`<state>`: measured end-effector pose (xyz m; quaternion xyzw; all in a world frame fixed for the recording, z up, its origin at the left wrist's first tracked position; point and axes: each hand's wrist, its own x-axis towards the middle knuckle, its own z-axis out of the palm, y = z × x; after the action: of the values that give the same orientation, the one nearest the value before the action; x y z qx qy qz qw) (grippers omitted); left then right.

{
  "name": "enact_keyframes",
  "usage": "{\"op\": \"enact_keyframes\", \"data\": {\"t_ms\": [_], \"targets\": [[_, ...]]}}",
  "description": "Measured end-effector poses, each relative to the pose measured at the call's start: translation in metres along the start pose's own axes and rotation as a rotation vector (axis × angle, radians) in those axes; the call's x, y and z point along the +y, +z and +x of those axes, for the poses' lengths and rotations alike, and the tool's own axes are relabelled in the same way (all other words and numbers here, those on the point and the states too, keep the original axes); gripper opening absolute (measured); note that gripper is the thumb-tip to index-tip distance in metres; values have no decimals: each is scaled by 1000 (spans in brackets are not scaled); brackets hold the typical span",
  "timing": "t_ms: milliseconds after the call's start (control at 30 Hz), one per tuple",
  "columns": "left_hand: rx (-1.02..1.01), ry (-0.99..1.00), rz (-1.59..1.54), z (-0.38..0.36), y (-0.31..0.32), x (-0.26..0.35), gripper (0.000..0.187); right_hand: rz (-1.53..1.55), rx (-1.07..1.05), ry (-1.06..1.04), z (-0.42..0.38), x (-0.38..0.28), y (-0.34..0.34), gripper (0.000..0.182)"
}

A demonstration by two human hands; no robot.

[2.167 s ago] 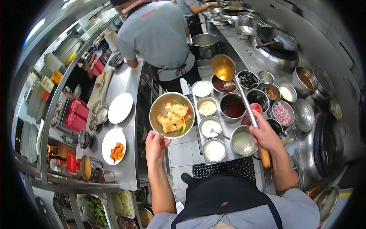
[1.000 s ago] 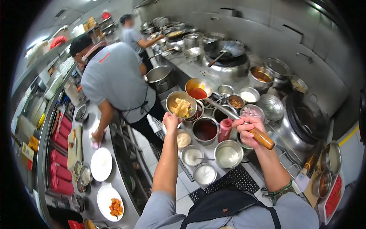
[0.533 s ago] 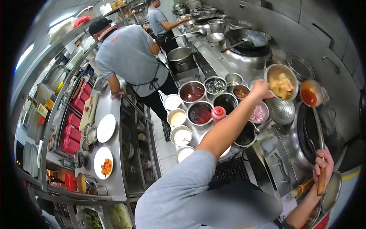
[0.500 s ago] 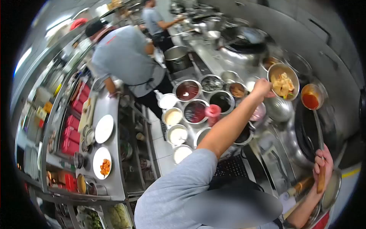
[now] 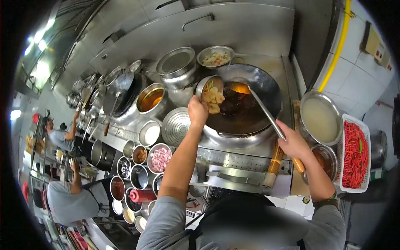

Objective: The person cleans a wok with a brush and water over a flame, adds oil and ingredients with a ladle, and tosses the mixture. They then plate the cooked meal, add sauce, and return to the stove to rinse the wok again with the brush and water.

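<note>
My left hand is closed on the rim of a small metal bowl, which tips toward the wok. Pale yellow food pieces bunch at the bowl's lower lip, above the wok's left side. Dark liquid or residue covers the wok's bottom. My right hand grips a long-handled ladle near its wooden end. The ladle's head lies inside the wok, with orange-brown liquid in it. Close to my right hand, a bamboo wok brush leans at the stove's front edge.
A strainer of cut vegetables stands behind the wok. To the right are a pot of cloudy liquid and a basket of red chillies. A perforated ladle and several ingredient pots are at left. Two co-workers stand further left.
My view has swung right to face the wok. The bowl has come over the wok and tips downward. The ladle, with its red-orange contents, has moved into the wok.
</note>
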<state>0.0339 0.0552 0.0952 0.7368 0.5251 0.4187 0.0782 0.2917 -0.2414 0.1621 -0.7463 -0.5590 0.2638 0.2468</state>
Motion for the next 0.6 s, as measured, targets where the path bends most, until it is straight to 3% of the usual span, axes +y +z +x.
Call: {"op": "enact_keyframes", "data": {"t_ms": [33, 133, 233, 333, 400, 533, 600], "targets": [[-119, -14, 45, 2, 1, 11, 12, -68, 11, -36, -6, 9, -4, 69], [42, 158, 59, 12, 26, 18, 18, -168, -2, -70, -24, 10, -18, 71], [53, 280, 82, 29, 28, 28, 22, -226, -17, -57, -33, 11, -28, 70], [4, 391, 90, 30, 24, 41, 22, -239, -8, -40, -36, 14, -33, 70], [-164, 395, 183, 19, 21, 52, 23, -239, 8, -46, -37, 15, -36, 70], [89, 379, 132, 38, 31, 35, 31, -242, 11, -36, -39, 14, -39, 69], [87, 342, 130, 34, 32, 36, 33, -234, 13, -41, -41, 12, -41, 69]]}}
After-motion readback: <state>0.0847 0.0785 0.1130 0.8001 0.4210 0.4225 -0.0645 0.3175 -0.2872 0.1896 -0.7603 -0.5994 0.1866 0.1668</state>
